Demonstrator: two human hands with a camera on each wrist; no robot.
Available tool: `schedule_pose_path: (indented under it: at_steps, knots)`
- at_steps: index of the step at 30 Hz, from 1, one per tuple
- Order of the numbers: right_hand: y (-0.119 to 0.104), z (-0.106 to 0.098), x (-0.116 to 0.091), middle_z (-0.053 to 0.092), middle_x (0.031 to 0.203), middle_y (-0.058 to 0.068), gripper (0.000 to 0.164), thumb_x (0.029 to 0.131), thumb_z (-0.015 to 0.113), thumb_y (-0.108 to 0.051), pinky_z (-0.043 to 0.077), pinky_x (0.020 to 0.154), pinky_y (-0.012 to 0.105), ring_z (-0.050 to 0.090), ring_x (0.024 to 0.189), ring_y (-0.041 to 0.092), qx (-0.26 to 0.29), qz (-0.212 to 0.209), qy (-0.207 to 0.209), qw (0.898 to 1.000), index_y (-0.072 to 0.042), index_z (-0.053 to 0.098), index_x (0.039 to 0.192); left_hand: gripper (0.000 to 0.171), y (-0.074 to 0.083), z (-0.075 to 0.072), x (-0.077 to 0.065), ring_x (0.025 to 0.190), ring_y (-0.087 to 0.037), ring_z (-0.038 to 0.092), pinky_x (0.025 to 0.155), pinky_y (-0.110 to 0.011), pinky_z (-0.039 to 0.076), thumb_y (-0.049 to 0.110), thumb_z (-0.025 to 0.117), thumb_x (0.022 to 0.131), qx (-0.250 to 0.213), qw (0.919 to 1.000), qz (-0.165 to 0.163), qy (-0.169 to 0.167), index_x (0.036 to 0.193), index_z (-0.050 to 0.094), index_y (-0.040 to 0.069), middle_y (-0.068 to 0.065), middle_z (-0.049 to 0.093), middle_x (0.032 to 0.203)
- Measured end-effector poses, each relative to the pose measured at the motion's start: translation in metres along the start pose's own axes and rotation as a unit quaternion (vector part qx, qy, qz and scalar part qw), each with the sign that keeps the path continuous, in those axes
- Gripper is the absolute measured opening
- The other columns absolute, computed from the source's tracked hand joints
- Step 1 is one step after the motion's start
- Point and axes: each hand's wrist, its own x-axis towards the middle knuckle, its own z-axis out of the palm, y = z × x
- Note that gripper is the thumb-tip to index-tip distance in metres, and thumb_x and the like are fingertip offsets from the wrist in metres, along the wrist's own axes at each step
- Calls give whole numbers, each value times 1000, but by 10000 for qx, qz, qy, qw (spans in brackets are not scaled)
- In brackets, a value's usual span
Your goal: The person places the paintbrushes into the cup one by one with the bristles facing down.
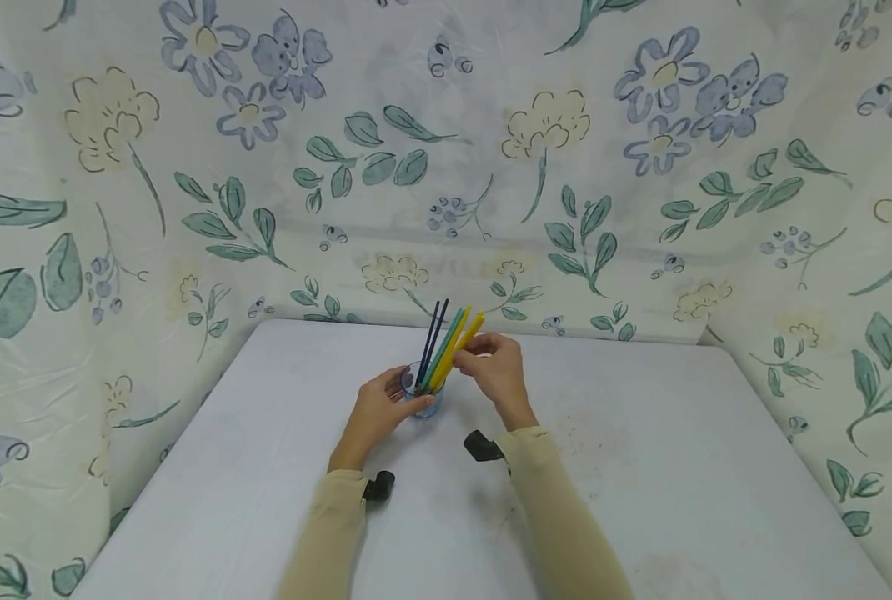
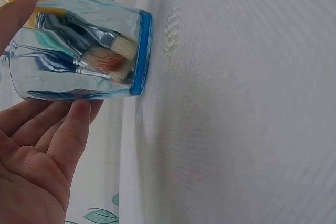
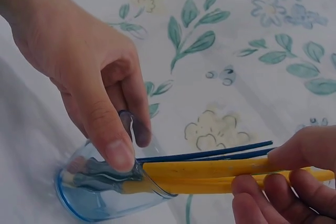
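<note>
In the head view my left hand grips a clear blue-tinted glass upright on the table, thumb and fingers on opposite sides. Several paintbrushes lean in it, bristles down, as the left wrist view shows their bristles near the thick blue base. Thin dark blue handles stand to the left, a green handle in the middle. On the right, a yellow paintbrush is pinched by my right hand between thumb and fingers, above the rim. Another yellow handle lies right against it.
The white tabletop has faint reddish specks right of the arms. Behind it hangs a floral-patterned cloth, which also covers both sides. A black wrist camera sits at the right cuff, another wrist camera at the left cuff.
</note>
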Motion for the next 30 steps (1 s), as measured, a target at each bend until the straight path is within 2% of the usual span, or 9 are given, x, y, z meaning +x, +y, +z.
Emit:
schedule_pose_path:
  at_steps: [12,20,26,30]
  knots:
    - [7,-8,0,72,106,14,27,88,79,-19,67,86,33,73,85,22,-235,65,-214,9995,-5,71,109,88,0,-1,1,140,-36,57,116,-44,49,44,86,84,64,10000,-35,7,152,48,3,-22,58,150]
    - [11,-13,-2,71,109,13,31,88,78,-18,66,90,35,72,87,21,-402,323,-356,9980,-4,70,115,93,-2,-2,1,143,-37,53,117,-47,49,48,85,83,163,9998,-64,-118,155,44,5,-21,55,153]
    - [17,-33,-4,72,110,12,30,89,76,-19,64,96,39,72,91,24,-643,399,-472,9960,-6,70,115,105,0,-7,-1,148,-39,47,120,-50,46,53,83,83,412,9986,-88,-328,162,31,8,-20,45,162]
    - [19,-53,-4,74,111,12,28,93,73,-22,63,96,40,74,98,28,-851,224,-333,9956,-7,70,116,102,6,-14,-4,149,-40,45,122,-53,43,57,76,89,691,9972,37,-294,164,27,9,-17,42,164]
